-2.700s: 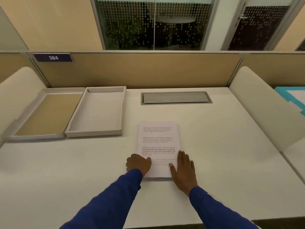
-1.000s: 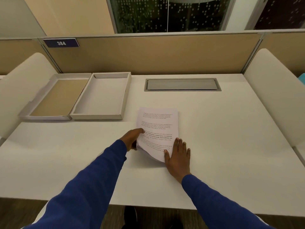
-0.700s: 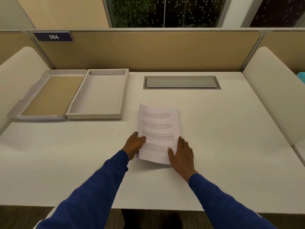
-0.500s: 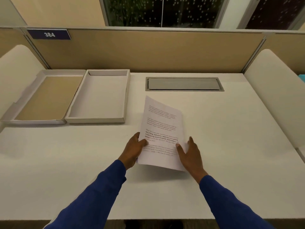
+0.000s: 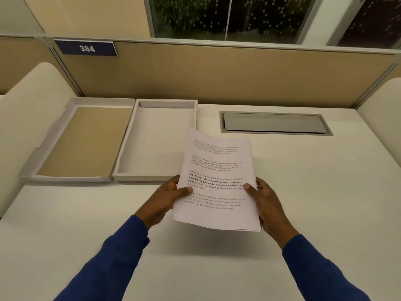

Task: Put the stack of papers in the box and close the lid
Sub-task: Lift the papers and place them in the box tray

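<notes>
A person in blue sleeves holds a thin stack of white printed paper sheets in both hands, lifted off the white surface, with a soft shadow beneath it. The left hand grips the stack's left edge, thumb on top of the page and fingers curled under. The right hand grips the right edge the same way, thumb pressed on the text. The stack sags slightly, and its far left corner overlaps the near right corner of a shallow white rectangular cardboard box. That box sits open at the surface's far left. Its white lid with a tan inside lies flat, touching the box's left side. A grey rectangular metal cable hatch is set into the surface, to the right of the box. A dark blue sign reading 384 hangs on the tan partition panel behind.
</notes>
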{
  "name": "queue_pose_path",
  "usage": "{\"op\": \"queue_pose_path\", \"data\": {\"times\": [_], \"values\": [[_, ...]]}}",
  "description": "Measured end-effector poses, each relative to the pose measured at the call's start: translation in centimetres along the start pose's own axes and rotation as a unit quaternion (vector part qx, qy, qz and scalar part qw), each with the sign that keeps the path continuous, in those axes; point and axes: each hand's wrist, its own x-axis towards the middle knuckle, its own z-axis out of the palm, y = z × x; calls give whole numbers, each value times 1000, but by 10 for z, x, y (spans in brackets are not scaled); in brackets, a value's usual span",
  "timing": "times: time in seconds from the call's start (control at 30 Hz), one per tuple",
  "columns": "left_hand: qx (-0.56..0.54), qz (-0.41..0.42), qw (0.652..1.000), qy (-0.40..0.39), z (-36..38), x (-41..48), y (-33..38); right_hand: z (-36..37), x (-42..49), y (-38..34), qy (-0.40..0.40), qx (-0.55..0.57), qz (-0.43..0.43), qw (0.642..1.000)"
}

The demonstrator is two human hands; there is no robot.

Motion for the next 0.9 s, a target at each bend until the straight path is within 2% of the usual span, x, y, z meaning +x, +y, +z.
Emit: {"op": "queue_pose_path", "data": {"times": [0.13, 0.27, 0.47, 0.7, 0.9], "values": [[-29, 0, 999, 37, -43, 10, 14, 49, 27, -22, -24, -13, -24, 999], [-60, 1, 992, 115, -82, 29, 32, 100, 65, -42, -42, -16, -23, 999], [-48, -5, 977, 209, -141, 63, 53, 173, 120, -59, -58, -24, 21, 998], [-43, -37, 974, 219, -182, 99, 51, 218, 171, -56, -42, -61, 84, 994], [2, -75, 977, 202, -186, 124, 41, 236, 194, -47, 14, -207, 101, 973]]}}
